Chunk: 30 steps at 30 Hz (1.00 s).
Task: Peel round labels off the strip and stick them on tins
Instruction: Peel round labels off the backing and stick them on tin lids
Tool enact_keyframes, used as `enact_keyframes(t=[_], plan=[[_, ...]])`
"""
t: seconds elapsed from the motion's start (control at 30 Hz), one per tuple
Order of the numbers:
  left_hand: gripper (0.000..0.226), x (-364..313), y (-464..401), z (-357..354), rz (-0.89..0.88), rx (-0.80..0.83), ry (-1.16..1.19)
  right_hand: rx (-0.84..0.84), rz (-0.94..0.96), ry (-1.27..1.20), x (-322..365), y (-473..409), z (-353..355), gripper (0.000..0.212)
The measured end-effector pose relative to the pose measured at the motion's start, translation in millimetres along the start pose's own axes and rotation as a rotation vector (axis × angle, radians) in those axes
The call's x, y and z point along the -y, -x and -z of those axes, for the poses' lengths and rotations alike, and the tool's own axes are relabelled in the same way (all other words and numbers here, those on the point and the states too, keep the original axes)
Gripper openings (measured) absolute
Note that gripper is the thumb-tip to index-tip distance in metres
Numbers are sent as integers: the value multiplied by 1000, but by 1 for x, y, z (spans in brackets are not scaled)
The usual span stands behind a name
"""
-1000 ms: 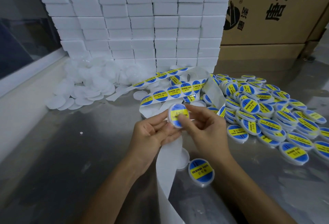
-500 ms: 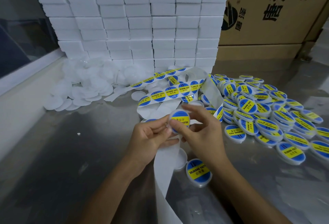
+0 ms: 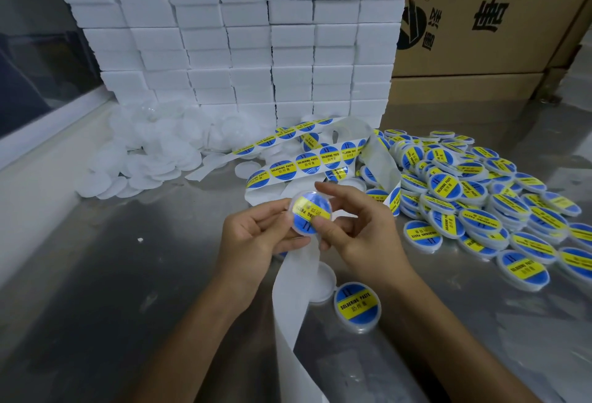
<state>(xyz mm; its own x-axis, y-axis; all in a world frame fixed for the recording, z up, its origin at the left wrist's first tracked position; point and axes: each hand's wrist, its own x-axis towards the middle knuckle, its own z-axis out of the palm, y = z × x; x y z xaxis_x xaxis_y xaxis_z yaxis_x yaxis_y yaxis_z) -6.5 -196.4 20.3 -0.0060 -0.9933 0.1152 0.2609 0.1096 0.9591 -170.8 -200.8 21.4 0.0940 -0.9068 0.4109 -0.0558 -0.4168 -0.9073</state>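
Note:
A small round clear tin (image 3: pixel 310 212) with a blue and yellow label on its lid is held above the metal table. My left hand (image 3: pixel 256 239) grips it from the left, fingers curled behind it. My right hand (image 3: pixel 355 229) pinches its right edge, thumb pressed on the label and index finger raised over the top. The label strip (image 3: pixel 307 162) with several round labels lies just beyond the hands. Its bare white backing (image 3: pixel 293 293) trails down under my hands toward me.
A big heap of labelled tins (image 3: pixel 474 197) covers the table at the right. One labelled tin (image 3: pixel 357 305) and a bare one (image 3: pixel 325 279) lie near my right wrist. Unlabelled tins (image 3: pixel 150 159) are piled at the left. White boxes (image 3: pixel 256 34) and cardboard cartons (image 3: pixel 490 18) stand behind.
The tin has turned in my hands, so its label now reads upside down. My right thumb has slid onto the label's lower right part. Both hands stayed in place.

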Motion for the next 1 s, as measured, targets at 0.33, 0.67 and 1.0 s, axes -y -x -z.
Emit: enact_keyframes(t=[0.33, 0.67, 1.0], plan=[[23, 0, 2, -3, -42, 10, -141, -9, -96, -80, -7, -4, 6, 28], [8, -3, 1, -5, -14, -133, -132, -18, 274, 516, -9, 2, 2, 64], [20, 14, -1, 1, -455, -195, -613, -351, 190, 588, -20, -12, 42, 32]])
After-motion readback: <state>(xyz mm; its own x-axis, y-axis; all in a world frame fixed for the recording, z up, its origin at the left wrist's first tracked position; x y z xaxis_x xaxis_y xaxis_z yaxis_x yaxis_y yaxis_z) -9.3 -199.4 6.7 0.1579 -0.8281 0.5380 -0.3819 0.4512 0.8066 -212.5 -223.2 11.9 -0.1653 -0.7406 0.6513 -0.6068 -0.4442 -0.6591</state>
